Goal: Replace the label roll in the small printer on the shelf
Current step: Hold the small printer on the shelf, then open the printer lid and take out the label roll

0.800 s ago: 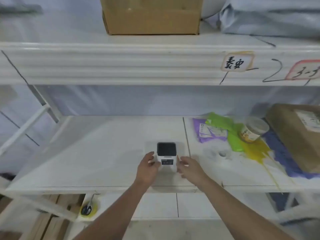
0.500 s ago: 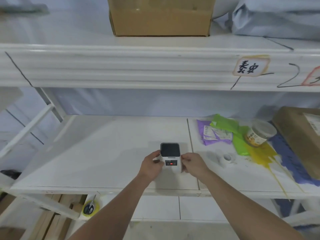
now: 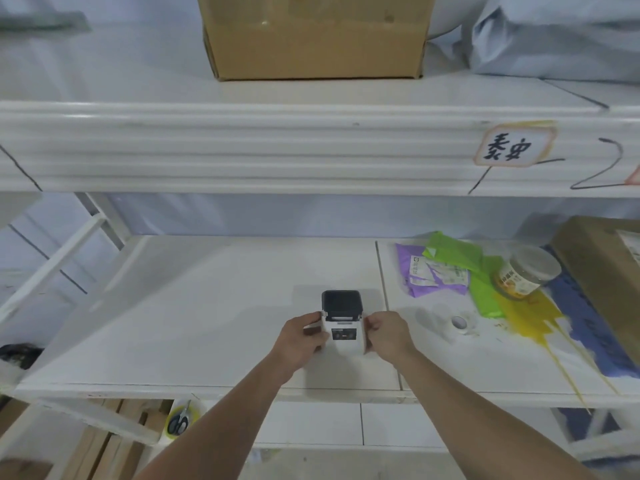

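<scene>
Both arms reach straight in, wrists level. The left hand (image 3: 300, 338) and right hand (image 3: 388, 334) clamp the sides of the little white printer (image 3: 344, 336), fingers curled round it. It sits near the front edge of the white shelf (image 3: 194, 327), dark lid (image 3: 341, 304) tipped up. A label roll (image 3: 460, 323) lies just right of it.

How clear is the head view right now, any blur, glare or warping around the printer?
Head view: soft overall, printer panel text unreadable; wide-angle bends the upper shelf edge; light is flat, with no glare and faint shadows around the printer.
</scene>
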